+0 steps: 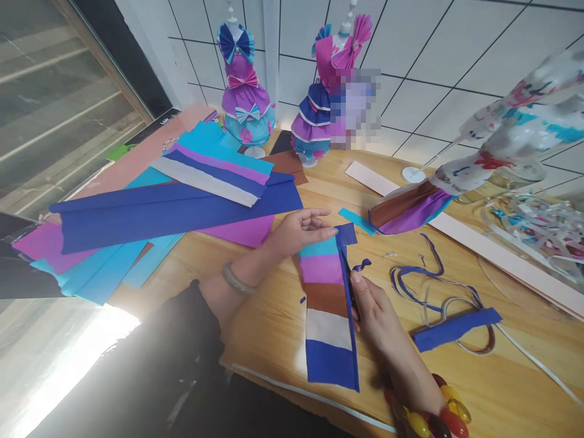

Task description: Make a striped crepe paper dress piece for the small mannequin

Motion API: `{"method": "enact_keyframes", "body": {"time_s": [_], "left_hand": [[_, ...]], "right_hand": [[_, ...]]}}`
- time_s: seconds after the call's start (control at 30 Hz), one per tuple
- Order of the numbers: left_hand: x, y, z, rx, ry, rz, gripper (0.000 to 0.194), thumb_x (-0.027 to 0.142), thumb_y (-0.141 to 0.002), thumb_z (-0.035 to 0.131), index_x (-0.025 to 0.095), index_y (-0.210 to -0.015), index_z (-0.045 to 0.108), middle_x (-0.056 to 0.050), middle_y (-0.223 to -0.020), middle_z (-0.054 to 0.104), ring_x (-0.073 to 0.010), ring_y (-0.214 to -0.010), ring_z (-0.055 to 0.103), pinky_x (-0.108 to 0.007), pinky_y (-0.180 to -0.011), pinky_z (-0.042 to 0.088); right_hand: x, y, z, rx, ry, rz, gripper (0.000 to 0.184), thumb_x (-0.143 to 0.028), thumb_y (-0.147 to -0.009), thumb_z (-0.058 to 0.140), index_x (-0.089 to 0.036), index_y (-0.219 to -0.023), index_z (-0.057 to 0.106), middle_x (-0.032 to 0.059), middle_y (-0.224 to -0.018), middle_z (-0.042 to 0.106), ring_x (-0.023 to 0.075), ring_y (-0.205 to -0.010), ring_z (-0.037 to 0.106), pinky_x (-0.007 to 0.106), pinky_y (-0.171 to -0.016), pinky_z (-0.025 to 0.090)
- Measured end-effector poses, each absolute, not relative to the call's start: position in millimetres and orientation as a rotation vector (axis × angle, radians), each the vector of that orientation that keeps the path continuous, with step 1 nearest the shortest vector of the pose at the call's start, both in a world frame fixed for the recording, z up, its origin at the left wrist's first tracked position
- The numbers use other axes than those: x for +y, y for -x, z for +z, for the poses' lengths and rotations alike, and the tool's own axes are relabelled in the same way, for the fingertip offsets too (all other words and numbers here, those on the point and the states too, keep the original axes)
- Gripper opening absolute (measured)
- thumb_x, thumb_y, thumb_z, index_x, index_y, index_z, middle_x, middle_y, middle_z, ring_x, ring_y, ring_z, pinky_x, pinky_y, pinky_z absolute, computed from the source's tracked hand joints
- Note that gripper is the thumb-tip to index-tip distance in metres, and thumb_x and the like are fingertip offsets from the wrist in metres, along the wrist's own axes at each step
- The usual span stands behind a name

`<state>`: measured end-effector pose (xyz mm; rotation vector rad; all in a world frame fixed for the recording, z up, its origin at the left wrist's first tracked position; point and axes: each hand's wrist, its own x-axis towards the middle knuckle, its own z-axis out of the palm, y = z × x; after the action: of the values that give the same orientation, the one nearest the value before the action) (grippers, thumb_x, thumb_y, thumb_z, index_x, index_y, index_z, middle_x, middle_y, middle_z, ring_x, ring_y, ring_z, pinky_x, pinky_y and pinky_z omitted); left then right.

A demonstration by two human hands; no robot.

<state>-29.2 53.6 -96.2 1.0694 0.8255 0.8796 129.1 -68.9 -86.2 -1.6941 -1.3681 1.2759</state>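
Note:
A striped paper strip (326, 298) lies lengthwise on the table, banded in turquoise, purple, brown, off-white and dark blue, with a narrow dark-blue edge on its right side. My left hand (296, 234) rests across the strip's far end, fingers stretched out and thumb by the small blue piece (347, 234) there. In my right hand (376, 307) are dark scissors (348, 274), held along the blue edge; my fingers partly hide them. A curled blue sliver (362, 265) sits beside the blades.
Coloured paper sheets (177, 210) are piled at left. Two dressed miniature mannequins (246, 91) stand by the tiled wall. Another mannequin (493, 152) with a striped skirt (406, 210) leans in from the right. Blue trimmings (410, 292), a blue scrap (456, 328) and a pale strip (502, 258) lie rightward.

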Motion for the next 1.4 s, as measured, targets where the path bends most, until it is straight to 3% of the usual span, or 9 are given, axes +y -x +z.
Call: {"method": "enact_keyframes", "body": {"time_s": [0.1,0.3,0.8,1.2,1.4], "left_hand": [[57,37,-91,0.720,-1.212,0.657,0.044,0.029,-0.061,0.078,0.016,-0.101,0.065,-0.004,-0.089,0.065,-0.0136,-0.082,0.060,-0.025,-0.076,0.046],[56,44,-94,0.684,-1.292,0.389,0.033,0.044,-0.064,0.073,0.013,-0.071,0.063,0.002,-0.063,0.057,-0.0080,-0.055,0.050,-0.021,-0.054,0.039],[56,42,-97,0.677,-1.125,0.362,0.026,0.036,-0.064,0.073,0.013,-0.072,0.064,0.000,-0.064,0.061,-0.0087,-0.054,0.052,-0.022,-0.053,0.039],[47,32,-99,0.697,-1.140,0.380,0.027,0.035,-0.060,0.073,0.013,-0.063,0.058,0.004,-0.057,0.053,-0.0061,-0.050,0.044,-0.020,-0.049,0.033],[47,33,-98,0.720,-1.154,0.370,0.025,0.033,-0.061,0.071,0.013,-0.064,0.058,0.003,-0.059,0.053,-0.0067,-0.052,0.045,-0.020,-0.049,0.034]], "right_hand": [[-71,-129,-89,-1.392,1.666,1.341,0.050,-0.054,-0.092,0.030,-0.023,-0.054,0.040,-0.0049,-0.041,0.040,0.0118,-0.041,0.040,0.026,-0.049,0.033],[-72,-131,-91,-1.411,1.654,1.349,0.050,-0.053,-0.092,0.031,-0.022,-0.054,0.041,-0.0053,-0.042,0.041,0.0106,-0.041,0.040,0.025,-0.048,0.033],[-70,-129,-90,-1.396,1.673,1.353,0.051,-0.056,-0.091,0.031,-0.023,-0.054,0.041,-0.0047,-0.042,0.042,0.0122,-0.042,0.041,0.026,-0.048,0.034],[-69,-130,-89,-1.341,1.665,1.333,0.045,-0.056,-0.089,0.034,-0.023,-0.064,0.049,-0.0032,-0.047,0.047,0.0150,-0.049,0.046,0.027,-0.052,0.039],[-69,-129,-90,-1.364,1.669,1.270,0.046,-0.055,-0.091,0.033,-0.023,-0.060,0.044,-0.0034,-0.051,0.046,0.0138,-0.051,0.044,0.026,-0.054,0.038]]}}
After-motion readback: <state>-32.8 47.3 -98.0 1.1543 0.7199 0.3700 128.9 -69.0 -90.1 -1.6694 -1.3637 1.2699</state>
